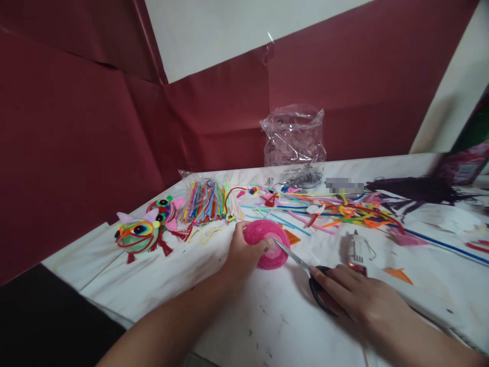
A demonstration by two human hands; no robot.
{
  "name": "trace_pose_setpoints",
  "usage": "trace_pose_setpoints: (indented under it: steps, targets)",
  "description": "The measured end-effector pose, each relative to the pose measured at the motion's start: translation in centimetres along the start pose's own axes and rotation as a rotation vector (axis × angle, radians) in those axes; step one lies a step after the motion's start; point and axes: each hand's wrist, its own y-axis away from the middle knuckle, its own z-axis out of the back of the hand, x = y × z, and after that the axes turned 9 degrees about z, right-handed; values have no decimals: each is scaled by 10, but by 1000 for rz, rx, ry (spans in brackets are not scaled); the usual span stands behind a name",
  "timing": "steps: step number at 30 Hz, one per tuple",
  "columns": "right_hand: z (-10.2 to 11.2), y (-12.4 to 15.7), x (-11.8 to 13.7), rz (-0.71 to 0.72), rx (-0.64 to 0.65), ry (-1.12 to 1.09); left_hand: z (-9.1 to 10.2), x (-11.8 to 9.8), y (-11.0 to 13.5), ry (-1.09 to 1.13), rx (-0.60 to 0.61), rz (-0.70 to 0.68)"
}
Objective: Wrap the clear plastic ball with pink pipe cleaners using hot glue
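Observation:
My left hand [245, 250] grips a round pink roll [278, 235], which looks like ribbon or plastic twine, thumb over its pale centre and fingers behind the far edge. In my right hand [353, 290] is a pair of scissors [298, 261] with black handles. Their blades look closed, and the tip lies over the roll's middle; whether it touches cannot be made out. Just behind the roll an orange piece [291, 237] rests on the white table [229, 326]. A white glue gun [357, 246] lies beyond my right hand.
Two colourful animal-head ornaments [137, 232] with red tassels stand at left. Bundled pipe cleaners [208, 201] in clear plastic lie beside them. Loose pipe cleaners [344, 210] and scraps spread along the back right, near dark purple strands [412, 189]. A clear bag [294, 135] stands against the red backdrop.

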Motion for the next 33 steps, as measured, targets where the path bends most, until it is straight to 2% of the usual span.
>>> trace_pose_setpoints:
  steps: [6,15,21,33]
  targets:
    - [-1,3,-1,-13,15,60,3,4,-4,11,9,-95]
    - [0,0,0,-6,28,53,-2,-3,-2,-1,1,-5]
    - [10,-8,2,-62,-60,-49,-1,-5,-1,-1,1,27]
    - [5,-7,2,-38,-47,4,3,1,-1,0,11,-83]
